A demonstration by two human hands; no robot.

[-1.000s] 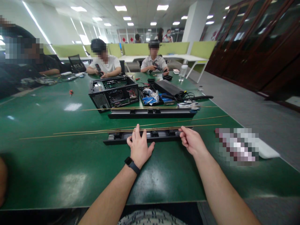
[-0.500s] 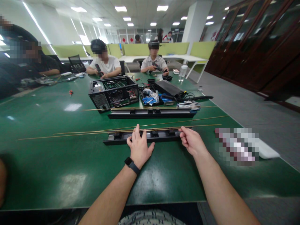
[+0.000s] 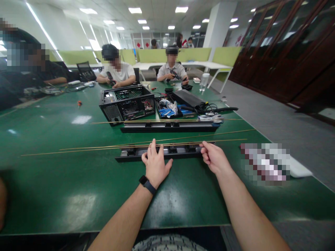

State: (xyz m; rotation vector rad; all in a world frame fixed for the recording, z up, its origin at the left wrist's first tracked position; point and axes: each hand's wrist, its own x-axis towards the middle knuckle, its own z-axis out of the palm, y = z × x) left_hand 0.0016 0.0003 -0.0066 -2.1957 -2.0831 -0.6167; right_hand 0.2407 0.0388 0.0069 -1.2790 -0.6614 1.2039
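A long black rail (image 3: pixel 180 154) with a silver inner channel and dark blocks lies crosswise on the green table in front of me. Several thin brass-coloured rods (image 3: pixel 99 148) run along and across it, sticking out past both ends. My left hand (image 3: pixel 156 162) rests over the rail's left half, fingers spread, fingertips at the rods. At the rail's right end my right hand (image 3: pixel 213 156) is closed in a pinch on a thin rod (image 3: pixel 230 140). A second black rail (image 3: pixel 167 129) with rods along it lies parallel, farther back.
Behind the rails stand an open black computer case (image 3: pixel 128 104) and a tray with blue-white gloves (image 3: pixel 167 108). A dark panel with cables (image 3: pixel 190 98) lies to their right. A blurred-out item (image 3: pixel 264 164) lies at right. Two people sit across the green table (image 3: pixel 57 181); another is at left.
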